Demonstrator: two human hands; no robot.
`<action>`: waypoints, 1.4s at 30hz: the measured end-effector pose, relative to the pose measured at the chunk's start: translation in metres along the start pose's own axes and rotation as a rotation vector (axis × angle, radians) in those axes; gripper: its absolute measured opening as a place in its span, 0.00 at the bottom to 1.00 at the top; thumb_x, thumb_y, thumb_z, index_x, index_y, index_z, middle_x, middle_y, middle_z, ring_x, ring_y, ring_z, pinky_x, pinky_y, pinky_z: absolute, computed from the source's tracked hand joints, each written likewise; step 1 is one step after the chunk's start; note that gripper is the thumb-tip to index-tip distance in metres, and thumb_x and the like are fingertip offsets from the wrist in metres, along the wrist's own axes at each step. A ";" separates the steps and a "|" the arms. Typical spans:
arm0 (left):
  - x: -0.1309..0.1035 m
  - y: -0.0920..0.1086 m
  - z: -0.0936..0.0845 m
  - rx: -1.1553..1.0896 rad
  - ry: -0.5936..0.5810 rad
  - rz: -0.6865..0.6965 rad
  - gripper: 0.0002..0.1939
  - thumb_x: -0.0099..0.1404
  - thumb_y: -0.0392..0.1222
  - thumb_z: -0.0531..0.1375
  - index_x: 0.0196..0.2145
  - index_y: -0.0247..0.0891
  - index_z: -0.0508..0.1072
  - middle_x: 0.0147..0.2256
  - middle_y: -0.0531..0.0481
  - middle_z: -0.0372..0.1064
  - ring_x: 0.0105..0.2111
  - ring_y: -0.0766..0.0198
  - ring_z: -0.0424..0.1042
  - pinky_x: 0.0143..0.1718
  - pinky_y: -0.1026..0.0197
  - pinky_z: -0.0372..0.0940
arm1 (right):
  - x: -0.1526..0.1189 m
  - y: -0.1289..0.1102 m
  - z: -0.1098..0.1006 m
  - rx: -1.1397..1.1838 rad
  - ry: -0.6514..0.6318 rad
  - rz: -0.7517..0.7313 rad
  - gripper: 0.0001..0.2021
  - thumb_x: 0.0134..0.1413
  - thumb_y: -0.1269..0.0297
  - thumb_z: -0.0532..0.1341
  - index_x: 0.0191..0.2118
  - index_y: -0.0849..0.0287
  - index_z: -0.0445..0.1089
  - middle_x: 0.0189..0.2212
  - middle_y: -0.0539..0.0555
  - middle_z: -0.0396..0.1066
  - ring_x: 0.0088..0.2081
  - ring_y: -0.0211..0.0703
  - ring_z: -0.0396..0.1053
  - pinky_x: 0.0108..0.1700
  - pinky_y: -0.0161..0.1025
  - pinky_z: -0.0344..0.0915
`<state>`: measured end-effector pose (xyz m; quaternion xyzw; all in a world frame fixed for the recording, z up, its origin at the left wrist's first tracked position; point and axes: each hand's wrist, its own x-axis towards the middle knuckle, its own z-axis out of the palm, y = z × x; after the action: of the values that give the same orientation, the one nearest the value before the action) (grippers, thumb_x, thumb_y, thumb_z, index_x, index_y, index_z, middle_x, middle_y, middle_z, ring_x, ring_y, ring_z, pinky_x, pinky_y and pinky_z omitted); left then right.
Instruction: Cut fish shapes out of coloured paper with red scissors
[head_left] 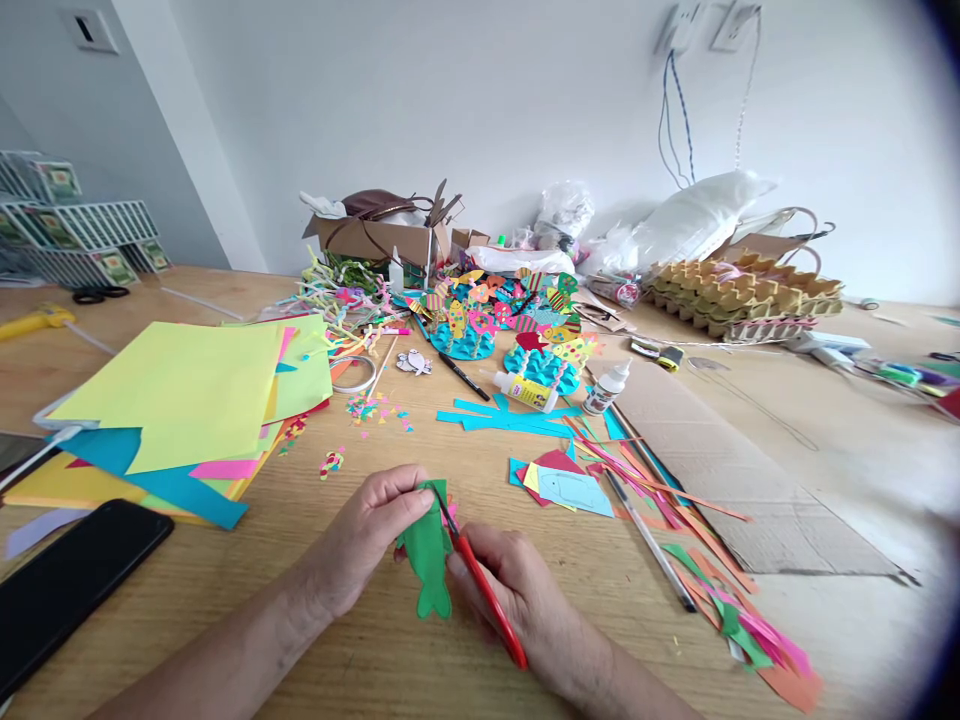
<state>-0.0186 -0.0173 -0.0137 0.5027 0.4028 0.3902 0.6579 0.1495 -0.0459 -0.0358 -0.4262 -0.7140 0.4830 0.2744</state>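
My left hand (386, 520) pinches the upper end of a green paper fish (429, 565), whose tail points down toward me. Red-handled scissors (489, 600) are in my right hand (510, 575), their blades lying at the fish's upper right edge. A bit of pink paper shows behind the blades. Just beyond my hands lies a small pile of coloured paper pieces, topped by a light blue piece (576, 490) with a drawn outline. To the right are a pen (651, 540) and thin paper offcuts (739, 610).
Coloured sheets (202, 380) and a black phone (82, 590) lie at left. Glue bottles (607, 388), blue strips (510, 420) and fish decorations (525, 320) stand or lie ahead. At right are cardboard (735, 470) and egg trays (742, 290). A tape roll (354, 375) rests by confetti.
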 end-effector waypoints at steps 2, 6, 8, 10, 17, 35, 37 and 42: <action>0.000 0.001 0.000 -0.005 -0.010 0.000 0.10 0.60 0.42 0.54 0.24 0.36 0.70 0.20 0.56 0.62 0.22 0.69 0.57 0.24 0.67 0.54 | 0.000 -0.002 -0.001 0.002 0.000 0.002 0.17 0.60 0.55 0.50 0.25 0.61 0.59 0.19 0.45 0.50 0.21 0.31 0.48 0.23 0.30 0.47; -0.001 0.004 0.000 0.001 -0.032 0.001 0.11 0.59 0.42 0.54 0.22 0.36 0.67 0.19 0.57 0.61 0.21 0.70 0.55 0.23 0.67 0.52 | 0.001 -0.004 -0.002 0.005 0.007 -0.008 0.18 0.58 0.53 0.52 0.24 0.61 0.58 0.20 0.45 0.50 0.22 0.32 0.48 0.23 0.30 0.47; -0.001 0.006 0.000 0.006 -0.033 -0.001 0.11 0.59 0.42 0.55 0.22 0.36 0.66 0.19 0.57 0.60 0.21 0.70 0.55 0.23 0.67 0.52 | 0.001 -0.004 -0.002 0.003 0.007 -0.005 0.18 0.58 0.53 0.52 0.24 0.61 0.58 0.20 0.45 0.50 0.22 0.32 0.48 0.23 0.30 0.47; -0.001 0.007 0.000 0.008 -0.032 0.000 0.11 0.58 0.43 0.55 0.21 0.36 0.64 0.19 0.58 0.58 0.21 0.70 0.53 0.23 0.67 0.51 | 0.001 -0.003 -0.001 0.006 0.006 0.004 0.17 0.59 0.54 0.52 0.24 0.60 0.57 0.20 0.45 0.49 0.22 0.32 0.47 0.23 0.30 0.46; -0.001 0.010 -0.004 0.029 -0.082 0.024 0.11 0.59 0.41 0.54 0.20 0.37 0.62 0.18 0.59 0.52 0.21 0.70 0.48 0.22 0.67 0.49 | 0.003 -0.002 -0.001 -0.029 0.013 -0.001 0.16 0.59 0.56 0.51 0.23 0.60 0.54 0.19 0.45 0.48 0.21 0.32 0.46 0.22 0.30 0.46; -0.001 0.011 -0.005 0.135 -0.085 -0.047 0.12 0.56 0.45 0.55 0.20 0.37 0.60 0.19 0.59 0.47 0.21 0.70 0.47 0.21 0.67 0.47 | 0.000 -0.010 -0.005 -0.015 -0.030 0.053 0.16 0.59 0.58 0.51 0.22 0.59 0.52 0.18 0.44 0.48 0.20 0.31 0.47 0.22 0.30 0.46; -0.001 0.011 -0.006 0.126 -0.079 -0.067 0.11 0.56 0.46 0.55 0.21 0.37 0.61 0.19 0.59 0.47 0.21 0.70 0.47 0.21 0.67 0.48 | -0.001 -0.010 -0.005 0.001 -0.031 0.052 0.16 0.59 0.59 0.51 0.22 0.59 0.52 0.18 0.44 0.48 0.20 0.31 0.47 0.23 0.30 0.46; -0.001 0.011 -0.008 0.110 -0.099 -0.095 0.11 0.56 0.46 0.56 0.22 0.37 0.63 0.19 0.59 0.48 0.21 0.70 0.48 0.21 0.68 0.49 | -0.001 -0.011 -0.005 0.041 -0.043 0.068 0.16 0.59 0.60 0.51 0.22 0.59 0.52 0.17 0.43 0.49 0.20 0.31 0.47 0.22 0.30 0.46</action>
<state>-0.0271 -0.0136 -0.0040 0.5369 0.4139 0.3108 0.6662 0.1501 -0.0461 -0.0239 -0.4342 -0.6947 0.5157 0.2510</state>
